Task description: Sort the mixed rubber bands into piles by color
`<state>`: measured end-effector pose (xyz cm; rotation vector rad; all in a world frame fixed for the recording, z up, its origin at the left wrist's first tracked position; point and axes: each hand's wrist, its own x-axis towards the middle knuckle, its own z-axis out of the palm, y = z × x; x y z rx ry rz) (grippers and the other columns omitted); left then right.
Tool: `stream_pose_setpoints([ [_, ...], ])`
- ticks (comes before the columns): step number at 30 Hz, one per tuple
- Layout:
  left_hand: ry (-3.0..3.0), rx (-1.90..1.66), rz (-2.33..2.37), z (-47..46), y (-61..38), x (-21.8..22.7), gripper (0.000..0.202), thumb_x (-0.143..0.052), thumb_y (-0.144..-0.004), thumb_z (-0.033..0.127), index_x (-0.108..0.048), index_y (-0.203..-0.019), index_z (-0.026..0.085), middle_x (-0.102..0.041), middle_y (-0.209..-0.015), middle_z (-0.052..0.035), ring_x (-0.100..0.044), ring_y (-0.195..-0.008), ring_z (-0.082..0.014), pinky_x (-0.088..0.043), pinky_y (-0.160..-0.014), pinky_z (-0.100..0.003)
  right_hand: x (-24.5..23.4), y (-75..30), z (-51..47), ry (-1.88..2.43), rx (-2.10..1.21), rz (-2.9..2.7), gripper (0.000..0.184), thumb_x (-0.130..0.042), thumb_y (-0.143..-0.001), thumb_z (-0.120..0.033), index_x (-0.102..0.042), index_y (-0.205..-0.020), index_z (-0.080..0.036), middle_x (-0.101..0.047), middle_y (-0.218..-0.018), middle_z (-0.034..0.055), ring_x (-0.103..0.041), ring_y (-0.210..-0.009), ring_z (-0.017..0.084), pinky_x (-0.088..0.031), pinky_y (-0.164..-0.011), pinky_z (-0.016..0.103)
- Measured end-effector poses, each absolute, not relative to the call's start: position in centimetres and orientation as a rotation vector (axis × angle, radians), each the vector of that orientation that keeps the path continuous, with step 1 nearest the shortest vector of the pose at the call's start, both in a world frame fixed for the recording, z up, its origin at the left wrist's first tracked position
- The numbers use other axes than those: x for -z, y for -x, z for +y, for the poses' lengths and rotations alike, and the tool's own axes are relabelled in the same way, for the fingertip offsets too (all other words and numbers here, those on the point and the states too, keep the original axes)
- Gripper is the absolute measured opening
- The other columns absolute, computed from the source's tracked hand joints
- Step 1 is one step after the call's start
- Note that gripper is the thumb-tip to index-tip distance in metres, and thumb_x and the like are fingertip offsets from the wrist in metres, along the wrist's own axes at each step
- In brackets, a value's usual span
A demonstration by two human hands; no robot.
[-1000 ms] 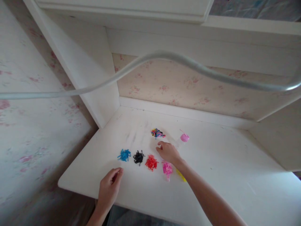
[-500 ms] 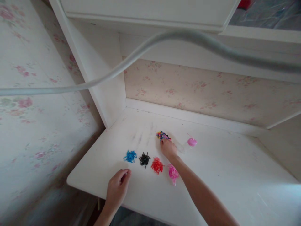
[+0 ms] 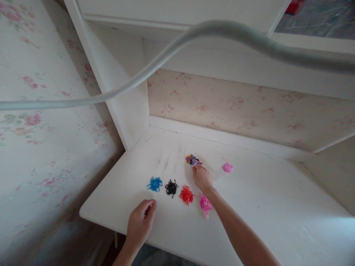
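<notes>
On the white desk (image 3: 263, 207) lie small heaps of tiny bands: blue (image 3: 154, 183), black (image 3: 171, 187), red (image 3: 186, 194) and pink (image 3: 205, 203) in a row. A mixed-colour heap (image 3: 192, 160) sits behind them. My right hand (image 3: 202, 178) reaches over the row, fingertips pinched at the near edge of the mixed heap; what it pinches is too small to name. My left hand (image 3: 141, 222) rests near the desk's front edge, fingers curled loosely, nothing visible in it.
A pink lid (image 3: 227, 167) beside a clear small container lies right of the mixed heap. A white shelf side panel (image 3: 122, 99) stands at the left, flowered wallpaper behind. A grey cable (image 3: 155, 70) hangs across the view, close to the camera.
My right hand moved forward from beside the red heap to the mixed-colour heap and closed its fingertips there. The left hand barely shifted. The camera view swung slightly left.
</notes>
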<state>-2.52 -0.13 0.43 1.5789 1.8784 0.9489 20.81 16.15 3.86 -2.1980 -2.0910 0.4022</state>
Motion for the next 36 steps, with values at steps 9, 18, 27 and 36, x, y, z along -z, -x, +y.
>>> stream_pose_setpoints([
  [9, -1.655, -0.896, 1.883, 0.0, 2.4, -0.4, 0.03, -0.043, -0.09, 0.042, -0.065, -0.088, 0.022, -0.063, -0.068, 0.0009, -0.058, -0.062, -0.0128, -0.043, -0.059, -0.021, -6.8, -16.5, 12.0, 1.738, -0.531, -2.341, 0.031, -0.035, -0.096, -0.033, -0.065, -0.097, -0.026, -0.068, -0.1, -0.002, -0.062, -0.089, 0.011, -0.037, -0.073, 0.018],
  [18, -1.743, -0.884, 1.895, -0.1, 2.4, -0.4, 0.03, -0.04, -0.092, 0.038, -0.064, -0.088, 0.022, -0.064, -0.072, -0.0001, -0.058, -0.064, -0.0124, -0.043, -0.062, -0.022, -6.5, -9.6, 11.1, 1.536, -0.573, -2.528, 0.032, -0.039, -0.093, -0.034, -0.069, -0.089, -0.023, -0.07, -0.095, 0.0054, -0.064, -0.085, 0.018, -0.041, -0.071, 0.025],
  [27, -1.721, -0.896, 1.874, 0.0, 2.5, -0.4, 0.029, -0.042, -0.091, 0.039, -0.065, -0.088, 0.022, -0.064, -0.072, 0.0001, -0.059, -0.064, -0.0127, -0.044, -0.061, -0.021, -8.3, -15.8, 8.2, 1.561, -0.642, -2.254, 0.037, -0.035, -0.095, -0.036, -0.069, -0.083, -0.025, -0.07, -0.079, -0.0007, -0.062, -0.071, 0.012, -0.038, -0.062, 0.02],
  [36, -1.696, -0.859, 1.722, 1.0, 1.5, -1.9, 0.029, -0.045, -0.089, 0.042, -0.066, -0.092, 0.022, -0.068, -0.079, -0.0005, -0.061, -0.068, -0.0129, -0.047, -0.062, -0.02, -1.4, -30.5, -0.3, 1.95, -0.721, -0.992, 0.058, -0.054, -0.071, -0.067, -0.07, -0.098, -0.017, -0.072, -0.09, 0.0061, -0.063, -0.08, 0.021, -0.046, -0.062, 0.023],
])
